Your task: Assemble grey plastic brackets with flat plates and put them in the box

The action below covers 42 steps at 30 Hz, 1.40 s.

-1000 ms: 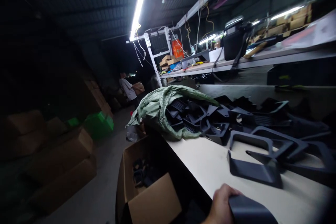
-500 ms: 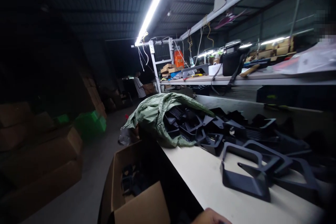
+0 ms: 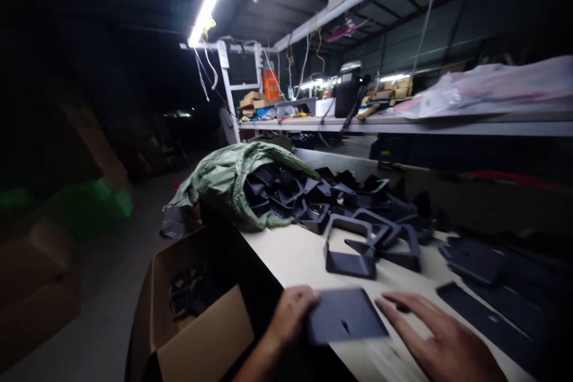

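Note:
My left hand grips the left edge of a flat dark plastic plate with a small slot in it, held over the front edge of the white table. Close to the plate's right edge is my right hand, its thumb and fingers apart and holding nothing. Beyond the plate stand several black angular plastic frames. A heap of similar black parts spills from a green woven sack lying on its side. Flat black panels lie to the right.
Below the table's left edge, an open cardboard box holds some black parts. A shelf at the back carries a black bag, small boxes and plastic wrapping. Cartons and green bins stand on the floor at left.
The view has swung to the right, bringing the flat panels into sight. Both hands now show, with the plate in the left; before, only part of one hand appeared at the bottom edge.

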Each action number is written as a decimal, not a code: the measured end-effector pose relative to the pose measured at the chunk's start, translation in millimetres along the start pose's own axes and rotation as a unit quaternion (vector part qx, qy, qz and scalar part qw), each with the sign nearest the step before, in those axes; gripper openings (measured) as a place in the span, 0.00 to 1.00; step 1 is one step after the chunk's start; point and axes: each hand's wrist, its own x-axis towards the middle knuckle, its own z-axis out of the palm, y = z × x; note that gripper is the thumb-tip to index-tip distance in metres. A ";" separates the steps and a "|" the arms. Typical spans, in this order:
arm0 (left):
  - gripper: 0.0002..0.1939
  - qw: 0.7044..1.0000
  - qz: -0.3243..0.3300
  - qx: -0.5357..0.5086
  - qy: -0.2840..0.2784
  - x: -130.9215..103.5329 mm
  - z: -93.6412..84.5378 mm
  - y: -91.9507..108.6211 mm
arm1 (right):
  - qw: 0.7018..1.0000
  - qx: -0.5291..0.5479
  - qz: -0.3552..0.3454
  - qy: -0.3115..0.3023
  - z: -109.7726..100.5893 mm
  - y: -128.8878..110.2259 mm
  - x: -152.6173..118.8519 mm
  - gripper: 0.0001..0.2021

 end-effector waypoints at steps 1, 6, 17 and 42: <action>0.32 0.999 0.010 -0.018 0.027 0.8 -1.5 0.8 | 1.000 0.004 0.011 0.015 -5.3 -5.6 -0.7 0.24; 0.25 0.998 0.031 -0.049 -0.009 -16.6 5.0 -1.2 | 0.951 0.219 0.147 -0.164 8.4 -27.5 -20.9 0.28; 0.29 0.945 -0.155 -0.282 -0.056 4.3 19.8 -20.7 | 0.889 0.332 0.135 -0.285 33.5 -46.8 -43.2 0.23; 0.10 0.958 -0.069 -0.278 -0.023 -2.3 9.5 0.7 | 0.927 0.275 0.069 -0.245 87.3 -35.0 -54.8 0.25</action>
